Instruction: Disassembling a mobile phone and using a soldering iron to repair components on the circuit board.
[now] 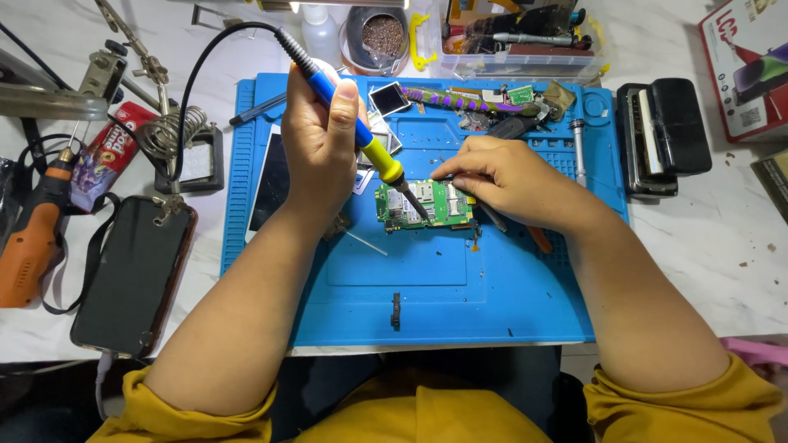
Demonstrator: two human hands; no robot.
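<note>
The left hand (316, 139) is gripping a soldering iron (361, 135) with a blue and yellow handle, fingers wrapped round the barrel and thumb pressing along the top, pen-fashion. The iron is slanting down to the right so that its dark tip is meeting the green circuit board (423, 205). The black cord is arching up and away to the left, keeping clear of the work.

The right hand (509, 180) is resting on the blue work mat (443, 295), its fingertips pinched together at the board's upper right edge. They appear to be steadying the board or holding something thin against it; the view is too small to say which. A dark slender tool is showing beneath that palm, pointing down and left.

The board is lying flat near the middle of the mat, just ahead of both wrists, where the mat is shielding the pale tabletop.

Containers: a round tin (382, 34) at the far edge is holding a coarse brownish mass, likely tip-cleaning material. A clear plastic box (517, 45) beside it is holding assorted hand tools. The mat's shallow upper trays are carrying small parts, a small square screen (388, 98) and a purple-patterned tool.

To the left, a coiled iron stand (176, 135) is standing empty, an orange rotary tool (33, 238) is lying at the table edge, and a dark phone (135, 275) is lying face up, just off the mat.
</note>
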